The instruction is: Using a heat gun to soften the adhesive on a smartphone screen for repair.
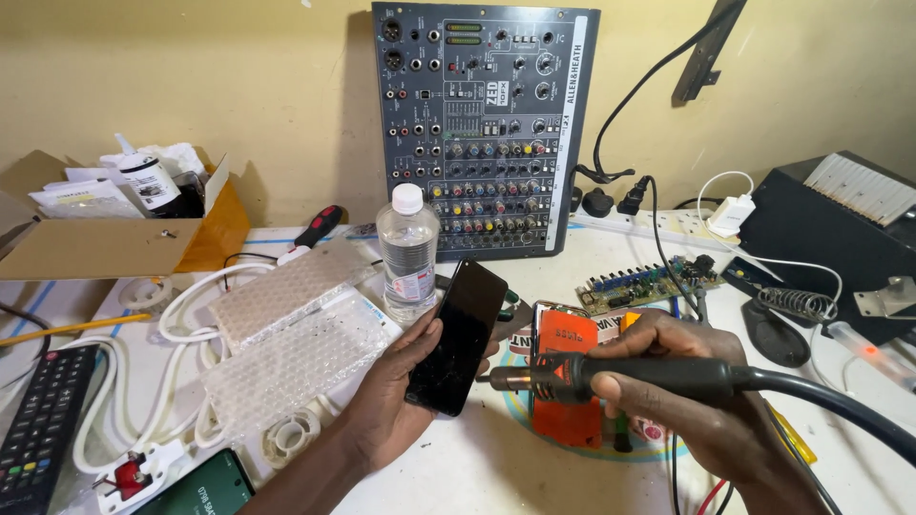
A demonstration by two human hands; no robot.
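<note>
One view only, from the head camera, looking down on a crowded white surface (496,458) set against a yellowish wall. A grey mixer (482,124) leans upright on that wall, with a power strip (658,225) and plugs just beside it and a black box (840,229) at the right. At the far left sits an open carton (105,238) holding bottles and papers. A clear bottle (408,250) with a white cap stands near the middle, and two bubble-wrapped slabs (291,329) lie on white cables beside it. A remote (43,420) lies at the left edge, a green circuit board (649,281) right of centre, and an orange pad (566,381) under the hands.

The left hand (391,401) is wrapped round a dark phone (458,336), holding it tilted above the surface with its blank screen up. The right hand (682,386) is closed round the black handle of a hot-air tool (611,375), whose nozzle points at the phone's lower right edge, very close; I cannot tell whether it touches.
</note>
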